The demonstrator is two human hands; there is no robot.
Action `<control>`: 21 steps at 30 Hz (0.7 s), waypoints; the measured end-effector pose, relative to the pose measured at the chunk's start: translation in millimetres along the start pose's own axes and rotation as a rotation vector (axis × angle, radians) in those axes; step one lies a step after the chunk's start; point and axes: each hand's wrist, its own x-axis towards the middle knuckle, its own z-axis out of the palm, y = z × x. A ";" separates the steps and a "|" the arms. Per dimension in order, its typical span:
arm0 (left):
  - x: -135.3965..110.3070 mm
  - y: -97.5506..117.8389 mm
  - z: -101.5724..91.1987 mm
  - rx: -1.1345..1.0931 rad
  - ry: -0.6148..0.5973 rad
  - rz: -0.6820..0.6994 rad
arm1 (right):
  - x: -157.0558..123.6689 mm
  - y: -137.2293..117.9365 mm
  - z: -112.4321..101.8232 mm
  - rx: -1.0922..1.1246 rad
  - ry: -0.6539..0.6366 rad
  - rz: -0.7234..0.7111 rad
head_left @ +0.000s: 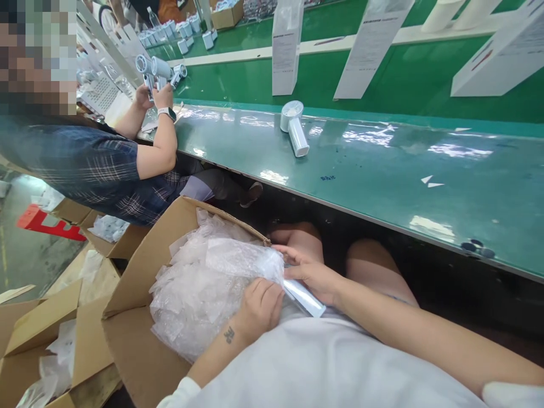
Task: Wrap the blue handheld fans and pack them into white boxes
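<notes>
My left hand [260,305] is curled on a clear bubble-wrap bag [238,258] at the top of a heap of such bags in an open cardboard box [140,340] beside my lap. My right hand [312,272] grips a white handheld fan [304,297], whose handle sticks out below the palm; the fan's upper part lies inside the bag's mouth. Both hands are low, under the edge of the green conveyor belt [382,164]. Another white handheld fan [294,127] lies on the belt, far from my hands.
A co-worker [106,164] in a plaid shirt sits at my left, holding a white fan [151,71] up in both hands. White paper sheets [287,45] hang above the belt. More cardboard boxes [38,334] with bags stand on the floor at lower left.
</notes>
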 end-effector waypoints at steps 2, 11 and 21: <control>-3.7 -2.8 -1.0 -0.009 0.005 -0.094 | -2.4 -2.5 3.1 0.104 -0.023 0.058; -15.1 3.2 12.9 -0.189 -0.007 -0.219 | 2.6 22.1 -7.3 0.138 0.093 0.077; -12.8 6.1 10.9 -0.180 0.042 -0.324 | -8.1 19.0 -24.1 -0.653 0.292 -0.434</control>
